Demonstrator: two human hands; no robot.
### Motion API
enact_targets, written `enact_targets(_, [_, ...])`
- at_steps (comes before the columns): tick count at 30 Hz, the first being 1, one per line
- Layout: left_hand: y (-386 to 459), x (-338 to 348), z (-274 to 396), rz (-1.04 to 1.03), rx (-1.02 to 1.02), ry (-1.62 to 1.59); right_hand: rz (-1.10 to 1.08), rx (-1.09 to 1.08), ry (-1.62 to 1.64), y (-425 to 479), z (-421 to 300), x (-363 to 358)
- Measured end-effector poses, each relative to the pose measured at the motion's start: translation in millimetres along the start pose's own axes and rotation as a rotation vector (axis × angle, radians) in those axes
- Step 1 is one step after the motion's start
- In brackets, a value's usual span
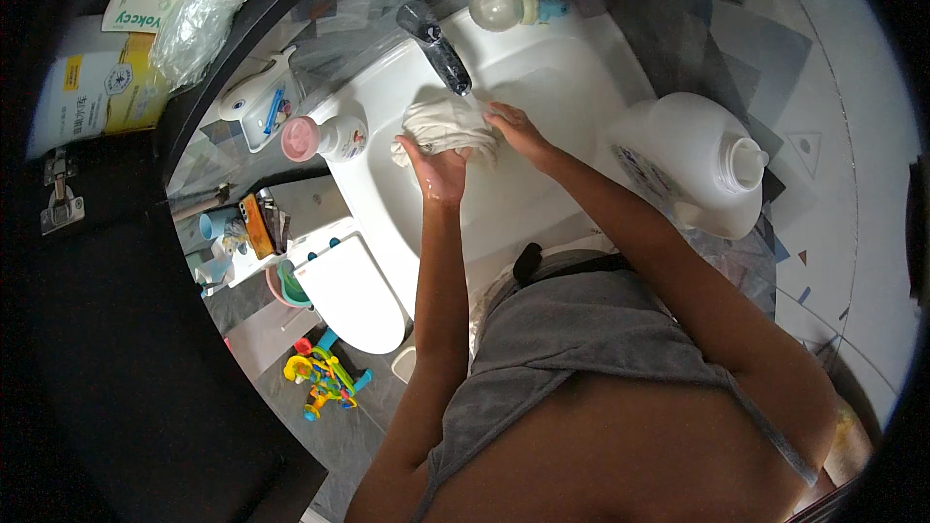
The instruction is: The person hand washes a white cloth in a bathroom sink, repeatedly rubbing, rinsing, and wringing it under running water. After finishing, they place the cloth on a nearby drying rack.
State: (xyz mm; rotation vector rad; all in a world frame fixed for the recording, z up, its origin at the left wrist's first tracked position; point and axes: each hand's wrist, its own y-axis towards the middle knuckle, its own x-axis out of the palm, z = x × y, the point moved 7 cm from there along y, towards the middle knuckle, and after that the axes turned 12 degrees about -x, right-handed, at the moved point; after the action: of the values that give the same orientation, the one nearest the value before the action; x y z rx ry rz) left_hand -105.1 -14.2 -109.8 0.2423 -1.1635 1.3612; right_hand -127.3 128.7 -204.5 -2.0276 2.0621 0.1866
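Note:
A wet-looking, bunched white cloth (445, 118) is held over the bowl of the white washbasin (508, 214), just below the dark faucet (445, 62). My left hand (441, 173) has its wet palm side turned up at the cloth's near edge. Its thumb stands out to the left, and its other fingers are partly hidden by the fabric. At the cloth's right edge is my right hand (519, 132), fingertips close to the faucet's outlet. Whether those fingers pinch the fabric cannot be made out.
On the basin's left rim stands a pump bottle with a pink top (299, 139). A clear baby bottle (501, 7) lies behind the faucet. To the right is a big white jug (697, 160). A closed toilet lid (356, 298) and a colourful toy (323, 378) are lower left.

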Motion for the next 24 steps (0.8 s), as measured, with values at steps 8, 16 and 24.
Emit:
enact_targets(8, [-7.7,39.0,20.7,-0.215,-0.004,-0.144,-0.114,0.752,1.095,-19.0,4.7,51.9])
enact_targets(16, [18.3,-23.8,10.1,0.176,-0.1,0.174,0.116,0.431,1.047,17.9,-17.8,-3.8])
enact_targets(24, [77.0,-44.7,-36.3,-0.075,-0.204,-0.18,0.264,-0.491,-0.239,-32.6,-132.2,-30.1])
